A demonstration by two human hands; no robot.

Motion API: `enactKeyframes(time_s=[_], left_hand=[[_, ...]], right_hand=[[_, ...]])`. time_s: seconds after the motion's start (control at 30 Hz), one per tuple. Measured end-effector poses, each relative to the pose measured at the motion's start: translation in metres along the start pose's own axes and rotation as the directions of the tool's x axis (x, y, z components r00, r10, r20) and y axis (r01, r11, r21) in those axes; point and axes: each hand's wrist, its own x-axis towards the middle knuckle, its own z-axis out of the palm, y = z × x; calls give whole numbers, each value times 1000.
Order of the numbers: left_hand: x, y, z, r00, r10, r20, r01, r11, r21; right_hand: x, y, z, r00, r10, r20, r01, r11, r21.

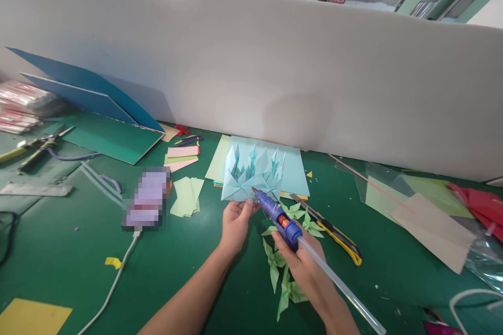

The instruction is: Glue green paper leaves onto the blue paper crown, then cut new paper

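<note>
My right hand (pixel 301 261) is wrapped round a blue hot glue gun (pixel 278 219), with a long clear glue stick (pixel 341 285) sticking out of its back. The nozzle points at the lower edge of a light-blue folded paper piece (pixel 255 175) with several upright points; whether it touches is hard to tell. Thumb and fingers of my left hand (pixel 237 222) pinch the front edge of that piece. Behind it lie light-blue paper sheets (pixel 294 167). Green folded paper flowers (pixel 290 289) are on the table under and beside my right hand.
A yellow-black utility knife (pixel 334 235) lies right of the glue gun. Left are green paper strips (pixel 186 196), a blurred phone (pixel 147 199) on a white cable (pixel 118 277), pliers (pixel 37 149) and blue boards (pixel 86 94). A white partition (pixel 220 63) stands behind; paper sheets (pixel 432 225) lie right.
</note>
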Motion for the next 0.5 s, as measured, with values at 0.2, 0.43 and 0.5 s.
enactKeyframes(time_s=[0.2,0.43,0.5], left_hand=[[-1,2,-1,999,14,29,-14,1000,8],[-1,4,-1,999,25,35,-25,999,22],[-1,3,-1,999,26,32,-27,999,32]], right_hand=[[0,3,-3,999,-4,-45,3,1000,-24],[0,6,-4,997,-23,-72,20,999,-39],[-1,6,-5,998,-10,-59,8,999,-35]])
